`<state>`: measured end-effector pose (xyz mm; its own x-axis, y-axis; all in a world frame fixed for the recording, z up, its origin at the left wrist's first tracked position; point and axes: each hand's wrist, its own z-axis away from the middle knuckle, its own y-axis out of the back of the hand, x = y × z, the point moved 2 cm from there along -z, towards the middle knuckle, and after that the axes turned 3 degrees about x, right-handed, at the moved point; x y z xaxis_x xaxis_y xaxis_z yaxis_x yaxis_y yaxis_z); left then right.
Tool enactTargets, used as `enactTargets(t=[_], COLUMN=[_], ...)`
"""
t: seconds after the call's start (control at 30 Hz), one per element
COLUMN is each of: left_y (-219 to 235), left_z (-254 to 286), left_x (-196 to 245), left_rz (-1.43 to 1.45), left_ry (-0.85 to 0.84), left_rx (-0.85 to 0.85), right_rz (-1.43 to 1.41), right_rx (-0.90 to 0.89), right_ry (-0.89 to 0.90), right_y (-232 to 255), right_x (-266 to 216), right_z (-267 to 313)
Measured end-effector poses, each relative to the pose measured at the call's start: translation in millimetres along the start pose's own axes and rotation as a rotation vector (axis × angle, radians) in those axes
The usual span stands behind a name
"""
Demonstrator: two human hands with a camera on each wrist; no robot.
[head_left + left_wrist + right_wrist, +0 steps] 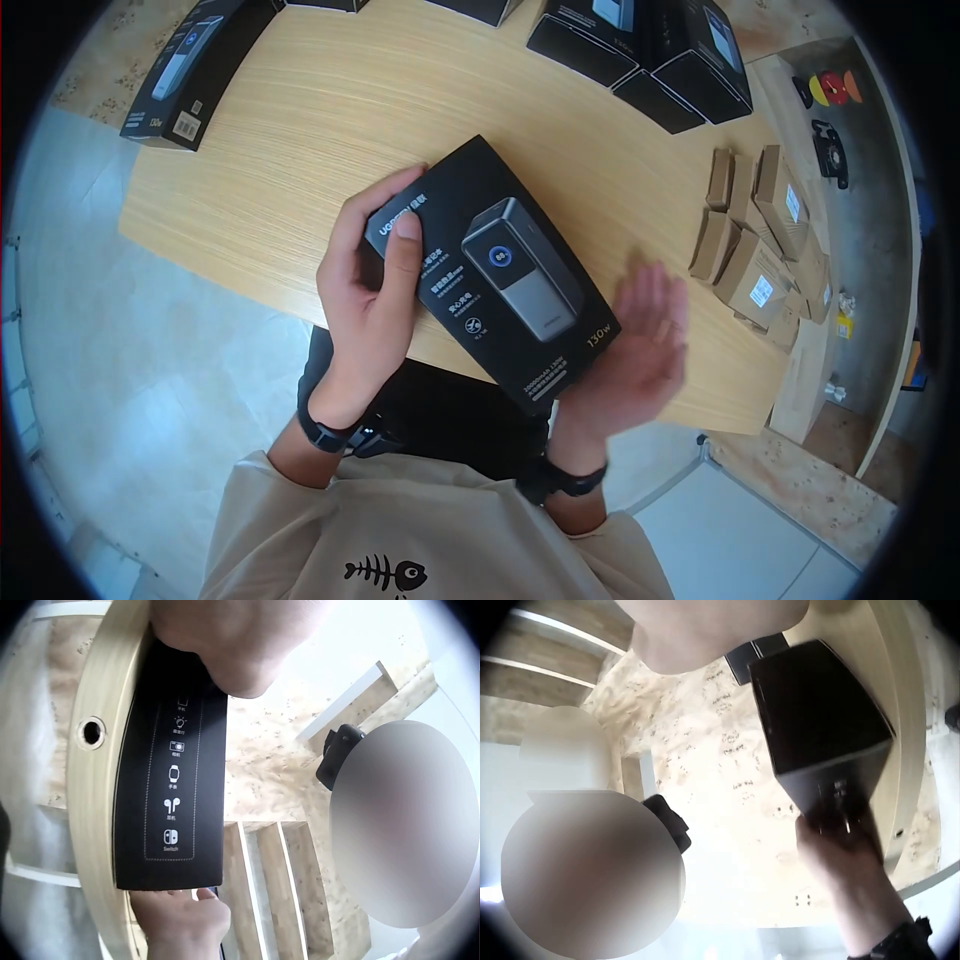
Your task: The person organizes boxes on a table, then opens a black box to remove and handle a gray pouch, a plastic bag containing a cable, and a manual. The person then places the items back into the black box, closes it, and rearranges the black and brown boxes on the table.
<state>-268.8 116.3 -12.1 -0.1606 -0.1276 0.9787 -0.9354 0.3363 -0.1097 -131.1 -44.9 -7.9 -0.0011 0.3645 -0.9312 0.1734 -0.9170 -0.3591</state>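
A black box (500, 270) printed with a grey power bank is held tilted over the table's front part. My left hand (375, 280) grips its upper left end, thumb on the printed face. Beside the lower right end is my right hand (640, 350), fingers extended and slightly blurred; whether it touches the box is unclear. In the left wrist view the box (172, 780) shows a side with small white icons, and the right hand (180, 919) is at its lower end. The right wrist view shows the box's (817, 712) dark end and the left hand (847, 862) holding the far end.
Similar black boxes stand at the table's (290, 120) back left (190, 75) and back right (640, 60). Several brown cartons (755, 270) lie together on the right. Past the right edge is a shelf (850, 240) with a small black telephone (829, 153).
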Motion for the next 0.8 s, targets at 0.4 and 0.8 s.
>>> enactTargets(t=[0.4, 0.8], left_y=[4.4, 34.5], left_z=[-4.7, 112.8], left_x=[-9.4, 18.2], left_rz=[0.096, -0.526], left_ry=[0.078, -0.322], left_rx=[-0.020, -0.230], right_rz=[0.105, 0.175], right_rx=[-0.192, -0.126], right_ry=[0.137, 0.122], right_y=[-19.6, 8.4], right_x=[20.3, 8.1], right_z=[14.0, 52.5])
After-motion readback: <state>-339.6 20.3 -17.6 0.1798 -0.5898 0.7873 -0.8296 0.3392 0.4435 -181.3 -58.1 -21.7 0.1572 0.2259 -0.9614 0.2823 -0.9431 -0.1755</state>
